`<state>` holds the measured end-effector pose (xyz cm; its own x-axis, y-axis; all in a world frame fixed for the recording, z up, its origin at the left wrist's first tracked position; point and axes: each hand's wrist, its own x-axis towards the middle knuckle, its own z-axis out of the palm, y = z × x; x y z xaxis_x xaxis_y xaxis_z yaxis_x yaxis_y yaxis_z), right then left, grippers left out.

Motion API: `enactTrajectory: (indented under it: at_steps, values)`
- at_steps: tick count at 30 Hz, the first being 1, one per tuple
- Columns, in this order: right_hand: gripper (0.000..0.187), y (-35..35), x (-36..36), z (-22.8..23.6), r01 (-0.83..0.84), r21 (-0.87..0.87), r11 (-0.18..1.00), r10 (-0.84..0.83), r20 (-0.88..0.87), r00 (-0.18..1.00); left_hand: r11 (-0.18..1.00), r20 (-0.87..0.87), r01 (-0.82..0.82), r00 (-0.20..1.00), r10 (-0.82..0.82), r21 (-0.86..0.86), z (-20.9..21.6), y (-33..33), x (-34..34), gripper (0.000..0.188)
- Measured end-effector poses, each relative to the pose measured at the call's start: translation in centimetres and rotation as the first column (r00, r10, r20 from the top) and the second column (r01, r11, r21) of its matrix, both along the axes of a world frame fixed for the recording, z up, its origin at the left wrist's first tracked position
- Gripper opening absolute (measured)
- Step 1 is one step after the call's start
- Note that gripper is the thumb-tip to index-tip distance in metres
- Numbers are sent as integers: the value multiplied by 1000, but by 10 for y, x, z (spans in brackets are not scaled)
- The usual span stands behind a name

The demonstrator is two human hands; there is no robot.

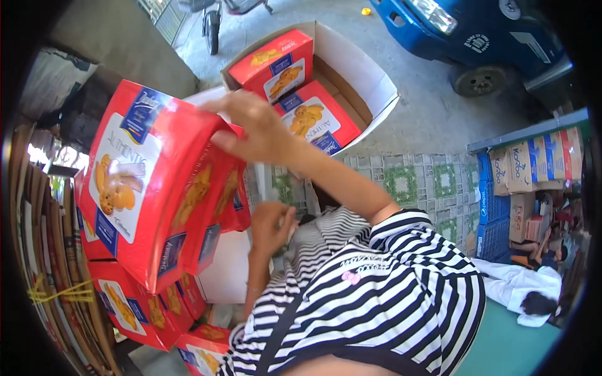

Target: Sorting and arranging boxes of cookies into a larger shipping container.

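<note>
My right hand (260,128) reaches across to the left, its thumb and fingers closed on the upper edge of a red cookie box (128,182). The box is glossy, with a white panel, pictured cookies and blue labels. It leans tilted on a stack, with more red boxes (229,194) close against its side. Below it sit other red boxes (128,307). My left hand (273,229) is held low before my body, fingers curled; what they hold, if anything, is hidden. Beyond my right hand, a white open carton (382,103) contains red cookie boxes (307,116).
Flattened cardboard (53,250) stands bundled at the left, tied with yellow string (59,291). A blue vehicle (476,37) is at the upper right, a motorcycle wheel (212,31) at the top. Blue crates (495,219), stacked cartons (545,156) and people (523,285) are at the right.
</note>
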<state>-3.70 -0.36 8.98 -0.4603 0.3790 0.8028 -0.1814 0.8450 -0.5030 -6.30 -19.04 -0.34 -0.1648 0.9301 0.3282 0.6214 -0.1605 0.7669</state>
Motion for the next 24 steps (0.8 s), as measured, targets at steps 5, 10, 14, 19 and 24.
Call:
enactTrajectory:
  at_steps: [5, 10, 14, 19, 24]
  values:
    - [46, 101, 67, -76, 166, -379, 910, -63, 270, 961, 989, 7, 54, 999, -54, -138, 2, 61, -14, 15]
    - [59, 215, 147, -172, 460, -638, 618, 117, 653, 749, 961, 960, -119, 101, 262, -250, -46, 131, 0, 48]
    - [60, 254, 156, -199, 555, -638, 534, 320, 760, 566, 871, 922, -320, -237, 307, -372, -74, 191, -7, 44]
    - [85, 300, 200, -318, 853, -340, 396, 85, 939, 334, 803, 779, -160, -410, 474, -573, -75, 300, -17, 58]
    - [97, 247, 132, -246, 415, -433, 800, 422, 898, 122, 198, 400, -593, -231, 887, -781, -236, 288, -90, 77]
